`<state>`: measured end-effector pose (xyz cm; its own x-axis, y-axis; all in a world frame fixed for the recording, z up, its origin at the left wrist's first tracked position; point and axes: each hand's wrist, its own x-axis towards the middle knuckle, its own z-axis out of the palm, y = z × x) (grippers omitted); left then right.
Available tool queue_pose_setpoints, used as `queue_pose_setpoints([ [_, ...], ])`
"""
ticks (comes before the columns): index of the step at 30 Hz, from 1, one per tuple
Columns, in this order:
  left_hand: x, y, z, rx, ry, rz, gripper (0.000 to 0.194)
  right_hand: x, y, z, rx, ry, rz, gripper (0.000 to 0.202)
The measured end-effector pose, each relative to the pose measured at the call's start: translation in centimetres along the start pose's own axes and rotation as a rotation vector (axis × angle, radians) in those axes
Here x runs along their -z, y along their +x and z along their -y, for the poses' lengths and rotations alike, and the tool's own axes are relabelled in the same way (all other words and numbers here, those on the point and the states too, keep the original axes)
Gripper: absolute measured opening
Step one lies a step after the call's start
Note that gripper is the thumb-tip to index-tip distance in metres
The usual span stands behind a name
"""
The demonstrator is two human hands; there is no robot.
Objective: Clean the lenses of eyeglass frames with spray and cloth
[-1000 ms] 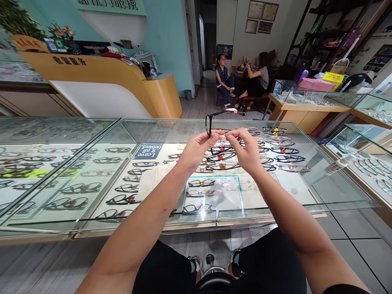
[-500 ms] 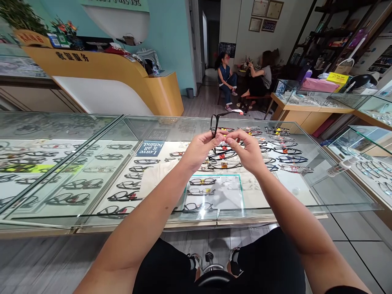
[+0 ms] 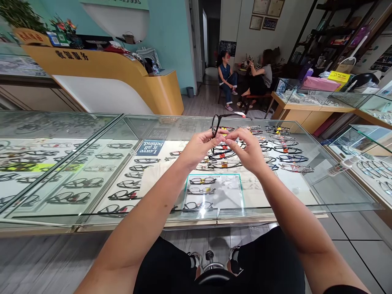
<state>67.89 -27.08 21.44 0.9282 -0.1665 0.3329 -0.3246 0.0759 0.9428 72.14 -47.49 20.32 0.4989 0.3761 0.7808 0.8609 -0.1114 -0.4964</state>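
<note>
A pair of black-framed eyeglasses (image 3: 216, 123) is held up above the glass counter, turned edge-on, with one temple arm stretching to the right and a red-and-white tip at its end. My left hand (image 3: 200, 148) pinches the frame's lower part between thumb and fingers. Close against it, my right hand (image 3: 247, 150) is closed too, its thumb and fingertips meeting at the lower part of the glasses. Fingers cover the exact spot that the right hand grips. Beneath both hands, many other spectacle frames (image 3: 203, 181) lie in rows inside the glass display case (image 3: 171, 210).
A blue printed card (image 3: 150, 148) lies in the case. A white bottle (image 3: 343, 166) stands at the right. Beyond the case are a yellow-brown cashier desk (image 3: 165, 92), two seated people (image 3: 227, 77) and further display cases (image 3: 318, 102). A black stool seat (image 3: 214, 277) is below me.
The eyeglasses have turned slightly, so the lens rim shows a little rounder and the temple arm has shifted slightly. Both hands stay in nearly the same place.
</note>
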Motion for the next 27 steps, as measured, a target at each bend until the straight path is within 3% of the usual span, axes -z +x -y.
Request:
queue_pose_setpoints([
  [9, 0.7, -0.1, -0.9, 0.024, 0.094, 0.078, 0.045, 0.1, 0.0, 0.0, -0.012, 0.002, 0.051, 0.030],
  [15, 1.0, 0.1, -0.5, 0.053, 0.046, 0.152, 0.046, 0.0, 0.0, 0.1, -0.118, 0.125, 0.071, 0.039],
  [27, 0.6, 0.0, -0.2, 0.060, -0.053, 0.159, 0.046, 0.1, 0.1, 0.8, -0.201, 0.207, 0.081, 0.042],
])
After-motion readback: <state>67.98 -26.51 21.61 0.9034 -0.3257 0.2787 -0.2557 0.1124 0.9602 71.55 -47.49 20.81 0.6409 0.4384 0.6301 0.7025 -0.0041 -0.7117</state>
